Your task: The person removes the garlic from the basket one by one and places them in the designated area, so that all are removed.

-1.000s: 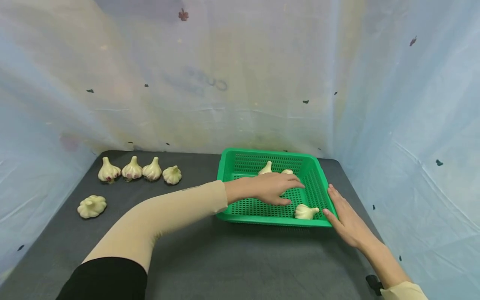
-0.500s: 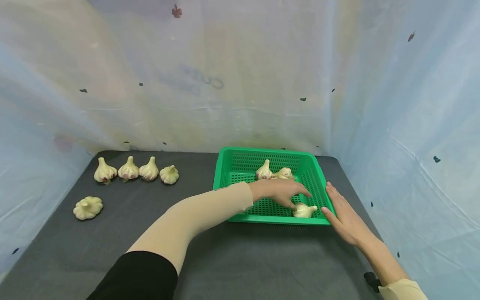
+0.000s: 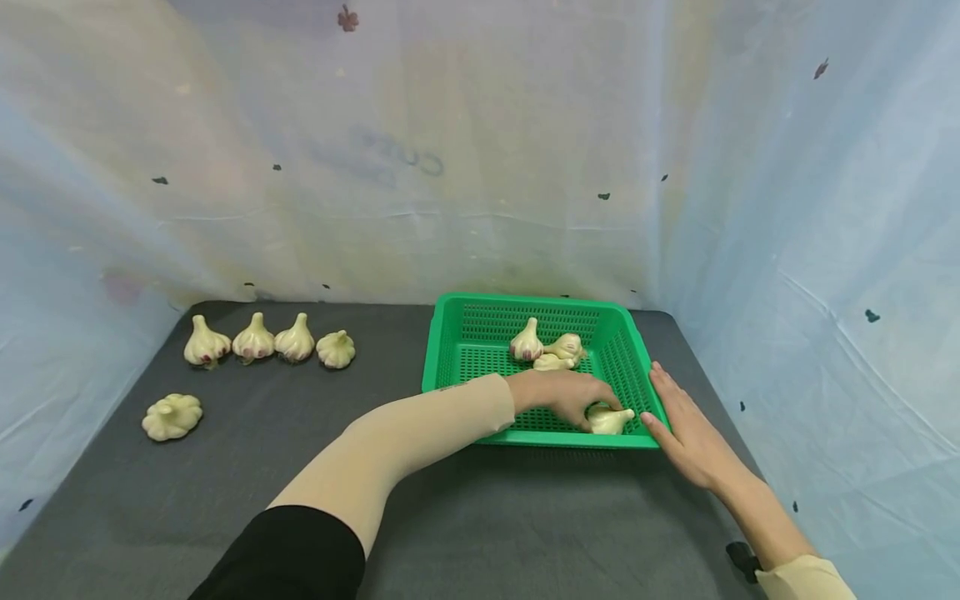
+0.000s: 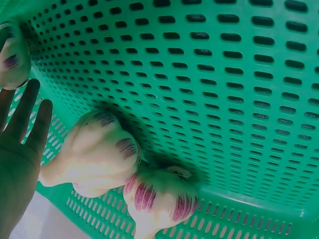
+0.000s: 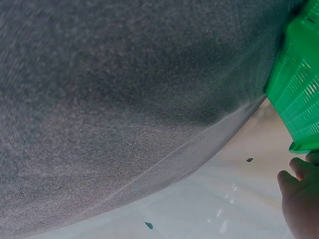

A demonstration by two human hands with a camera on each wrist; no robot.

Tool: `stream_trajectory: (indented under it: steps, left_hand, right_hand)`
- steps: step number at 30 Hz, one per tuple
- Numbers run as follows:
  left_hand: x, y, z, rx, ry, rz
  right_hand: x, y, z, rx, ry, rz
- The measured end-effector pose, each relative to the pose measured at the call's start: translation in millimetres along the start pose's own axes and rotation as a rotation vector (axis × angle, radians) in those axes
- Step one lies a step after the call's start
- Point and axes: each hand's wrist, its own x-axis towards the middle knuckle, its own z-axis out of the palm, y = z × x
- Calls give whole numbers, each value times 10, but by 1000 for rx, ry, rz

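Note:
My left hand (image 3: 573, 396) reaches down into the green plastic basket (image 3: 525, 437), thumb and fingers curved round a garlic bulb (image 3: 607, 421) near the front right corner. In the left wrist view, the fingers of that hand (image 4: 17, 154) are at a purple-streaked bulb (image 4: 12, 62) at the left edge. Three more garlic bulbs (image 3: 527, 342) lie grouped toward the back of the basket. The right hand (image 3: 690, 437) rests with straight fingers along the basket's right rim; the right wrist view shows its fingertips (image 5: 286, 180) close to the green rim.
On the dark grey table (image 3: 480, 525), a row of several garlic bulbs (image 3: 253, 337) stands at the back left. Another bulb (image 3: 172, 417) lies in front of that row. Pale plastic sheeting (image 3: 480, 167) rises behind the table and along both sides.
My left hand has moved forward-right and down in the basket, from over its middle to the front right bulb, closing round it. The right hand stays on the rim.

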Motion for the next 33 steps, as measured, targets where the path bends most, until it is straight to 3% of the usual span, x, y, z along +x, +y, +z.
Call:
stream_trajectory:
  steps: [11,33]
  left_hand:
    - [-35,-9,-23,1,2,8]
    - [-252,87,-288,-1,55,-82]
  right_hand:
    - [7,-19,8,-5,0,4]
    - [-12,-20,7,-5,2,12]
